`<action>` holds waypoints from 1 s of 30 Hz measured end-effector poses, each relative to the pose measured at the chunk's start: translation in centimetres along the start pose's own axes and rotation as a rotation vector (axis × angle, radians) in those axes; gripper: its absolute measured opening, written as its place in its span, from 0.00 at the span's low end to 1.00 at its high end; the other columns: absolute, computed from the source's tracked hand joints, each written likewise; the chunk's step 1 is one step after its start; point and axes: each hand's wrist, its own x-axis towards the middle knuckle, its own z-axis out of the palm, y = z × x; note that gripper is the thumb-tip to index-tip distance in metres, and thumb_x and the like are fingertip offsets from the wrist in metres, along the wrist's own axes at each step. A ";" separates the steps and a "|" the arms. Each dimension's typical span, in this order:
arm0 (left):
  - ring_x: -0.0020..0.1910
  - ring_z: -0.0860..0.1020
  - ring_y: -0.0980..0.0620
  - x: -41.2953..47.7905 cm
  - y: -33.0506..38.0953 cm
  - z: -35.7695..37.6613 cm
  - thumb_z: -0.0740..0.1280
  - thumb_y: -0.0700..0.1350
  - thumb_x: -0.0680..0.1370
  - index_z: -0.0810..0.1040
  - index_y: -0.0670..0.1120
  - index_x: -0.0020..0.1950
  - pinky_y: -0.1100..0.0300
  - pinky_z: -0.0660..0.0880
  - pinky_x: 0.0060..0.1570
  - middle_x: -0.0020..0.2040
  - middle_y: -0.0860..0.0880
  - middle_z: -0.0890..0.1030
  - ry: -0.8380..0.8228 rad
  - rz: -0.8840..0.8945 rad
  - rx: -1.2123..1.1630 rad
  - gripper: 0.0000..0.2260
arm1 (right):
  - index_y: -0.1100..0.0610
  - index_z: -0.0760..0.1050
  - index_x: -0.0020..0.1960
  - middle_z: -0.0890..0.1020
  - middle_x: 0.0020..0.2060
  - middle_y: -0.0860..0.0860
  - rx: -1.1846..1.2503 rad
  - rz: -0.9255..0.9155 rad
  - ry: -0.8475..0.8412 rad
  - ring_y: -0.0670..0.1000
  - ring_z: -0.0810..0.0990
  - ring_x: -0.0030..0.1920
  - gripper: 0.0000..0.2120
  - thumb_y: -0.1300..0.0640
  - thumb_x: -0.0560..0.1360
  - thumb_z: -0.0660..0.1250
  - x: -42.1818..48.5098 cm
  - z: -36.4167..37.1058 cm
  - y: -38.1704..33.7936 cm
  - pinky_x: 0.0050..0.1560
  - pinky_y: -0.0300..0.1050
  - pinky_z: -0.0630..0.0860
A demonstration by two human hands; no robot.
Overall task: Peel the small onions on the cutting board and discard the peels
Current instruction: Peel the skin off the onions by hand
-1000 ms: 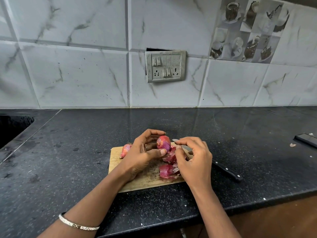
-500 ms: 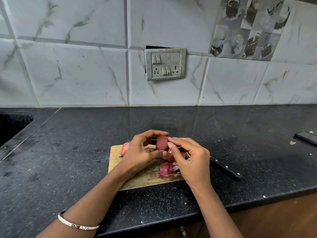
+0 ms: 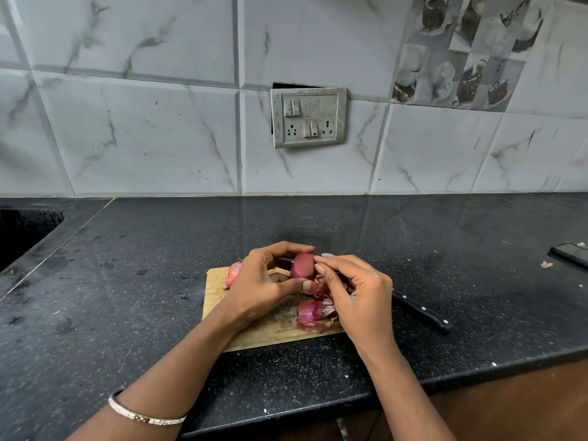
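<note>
Both hands have barely shifted since a moment ago. The right hand [image 3: 359, 291], fingers curled, now pinches the side of the small purple-red onion [image 3: 303, 265]. The left hand [image 3: 264, 281] grips that onion just above the pale wooden cutting board [image 3: 216, 297]. Its skin looks mostly off. Pink papery peels [image 3: 313, 311] lie on the board, not yet discarded.

Your held onion [image 3: 304, 265] over the cutting board [image 3: 216, 300]: deep magenta, plain. Peels [image 3: 313, 313] on the board: pink, pale streaks. Unpeeled onion [image 3: 233, 272] at its far-left corner: reddish-pink. Board itself: light tan wood. Desk [image 3: 127, 297] under it: black, fine white speckle. Knife handle [image 3: 420, 310] right of it: black, silver rivets. Wall tiles [image 3: 143, 138] behind: white, grey marble veining. Your bangle [image 3: 143, 417]: silver.
</note>
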 end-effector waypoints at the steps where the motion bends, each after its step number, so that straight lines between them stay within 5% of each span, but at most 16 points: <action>1: 0.53 0.83 0.51 0.0 0.0 0.0 0.80 0.37 0.70 0.82 0.48 0.62 0.59 0.81 0.51 0.55 0.50 0.86 0.001 0.000 0.004 0.22 | 0.58 0.86 0.52 0.87 0.46 0.47 -0.011 -0.002 0.001 0.41 0.84 0.49 0.07 0.63 0.76 0.74 0.0 0.0 0.0 0.52 0.39 0.80; 13: 0.53 0.83 0.53 0.1 0.0 0.1 0.81 0.41 0.69 0.82 0.50 0.61 0.58 0.80 0.54 0.54 0.53 0.85 -0.001 -0.009 0.045 0.22 | 0.59 0.82 0.46 0.82 0.41 0.47 -0.177 -0.031 0.051 0.45 0.80 0.39 0.05 0.66 0.73 0.75 -0.1 0.6 -0.2 0.38 0.40 0.78; 17: 0.55 0.83 0.50 0.2 0.0 0.2 0.81 0.44 0.68 0.81 0.51 0.60 0.50 0.79 0.59 0.55 0.51 0.85 0.000 -0.014 -0.015 0.22 | 0.59 0.81 0.45 0.82 0.40 0.48 -0.204 0.023 0.079 0.46 0.80 0.38 0.04 0.65 0.73 0.74 0.0 0.5 0.0 0.37 0.43 0.78; 26: 0.58 0.82 0.45 0.1 -0.3 0.2 0.78 0.38 0.68 0.79 0.48 0.60 0.51 0.80 0.58 0.58 0.47 0.83 -0.034 -0.044 -0.181 0.23 | 0.57 0.82 0.44 0.83 0.38 0.47 -0.312 0.274 0.091 0.47 0.79 0.37 0.05 0.65 0.71 0.74 0.0 0.4 0.5 0.40 0.41 0.76; 30: 0.58 0.83 0.46 0.1 -0.3 0.2 0.77 0.37 0.68 0.78 0.46 0.61 0.54 0.80 0.56 0.59 0.47 0.82 -0.042 -0.053 -0.222 0.23 | 0.55 0.82 0.46 0.82 0.41 0.44 -0.281 0.238 0.097 0.43 0.78 0.38 0.08 0.66 0.70 0.73 0.1 0.1 -0.1 0.42 0.35 0.73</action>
